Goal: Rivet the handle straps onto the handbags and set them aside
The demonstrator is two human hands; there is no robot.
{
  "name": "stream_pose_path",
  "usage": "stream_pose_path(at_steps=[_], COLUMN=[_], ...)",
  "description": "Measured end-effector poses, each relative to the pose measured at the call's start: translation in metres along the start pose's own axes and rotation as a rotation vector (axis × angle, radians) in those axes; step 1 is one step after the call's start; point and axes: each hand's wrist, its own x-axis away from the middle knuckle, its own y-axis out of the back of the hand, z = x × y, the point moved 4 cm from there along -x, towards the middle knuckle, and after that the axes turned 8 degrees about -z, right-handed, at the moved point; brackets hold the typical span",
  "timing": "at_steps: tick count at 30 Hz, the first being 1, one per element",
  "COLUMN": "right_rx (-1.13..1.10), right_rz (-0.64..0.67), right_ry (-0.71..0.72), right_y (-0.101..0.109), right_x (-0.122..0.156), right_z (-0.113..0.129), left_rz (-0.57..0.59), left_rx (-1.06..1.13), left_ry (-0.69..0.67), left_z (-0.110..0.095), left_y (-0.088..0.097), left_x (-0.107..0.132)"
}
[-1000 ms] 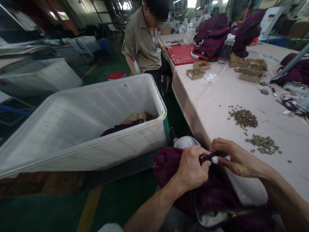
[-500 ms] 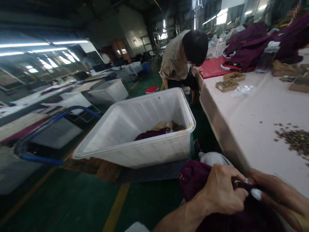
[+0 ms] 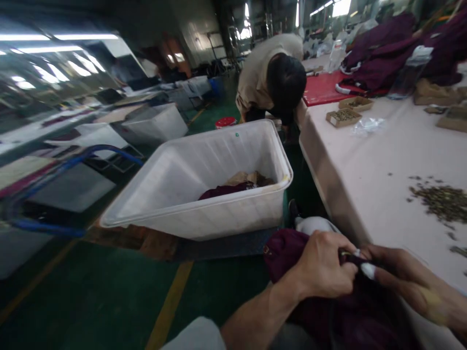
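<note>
Across my lap, at the lower right, lies a dark purple fabric item [image 3: 286,250] with a small metal eyelet near its left end. My left hand [image 3: 323,265] is closed, pinching a narrow dark strip of this fabric between thumb and fingers. Just right of it, my right hand [image 3: 408,279] grips the same strip. White coverings show on the right hand's fingertips. A small shiny fitting seems to sit on the strip between both hands, but the fingers partly hide it. Beside my right hand, loose small metal fittings [image 3: 445,199] lie spread on the table.
A large white bin [image 3: 200,216] on a low cart stands ahead, with purple and tan cloth inside. The pale table [image 3: 375,170] runs along my right, bearing small cardboard boxes [image 3: 343,117], a bottle [image 3: 410,70] and purple fabric. A co-worker [image 3: 272,73] bends over beyond the bin.
My head view has shifted slightly, so the bin and table sit a little higher and further left. Both hands keep hold of the strip. The co-worker has bent lower.
</note>
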Motion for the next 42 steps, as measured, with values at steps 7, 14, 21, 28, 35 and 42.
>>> stream_pose_path(at_steps=[7,14,21,28,35,42], right_rx=[-0.067,-0.058,-0.042,-0.021,-0.002,0.018], right_rz=[0.079,0.124,0.132,0.101,0.015,0.052], right_ry=[-0.05,-0.039,-0.042,-0.111,-0.142,-0.106], right_y=[0.005,0.008,0.012,0.011,0.005,0.031], right_x=[-0.007,-0.003,-0.007,-0.01,-0.007,-0.008], right_z=[0.02,0.025,0.021,0.014,0.0,0.017], left_rz=[0.006,0.049,0.045,0.04,0.025,0.087], left_rx=[0.001,0.056,0.07,0.08,0.045,0.079], left_ry=[-0.015,0.037,0.091,0.101,0.082,0.12], left_z=[-0.001,0.002,0.009,0.013,0.014,0.016], left_y=[0.002,0.007,0.001,-0.004,-0.009,-0.006], left_x=[-0.011,-0.007,-0.011,-0.016,-0.022,-0.029])
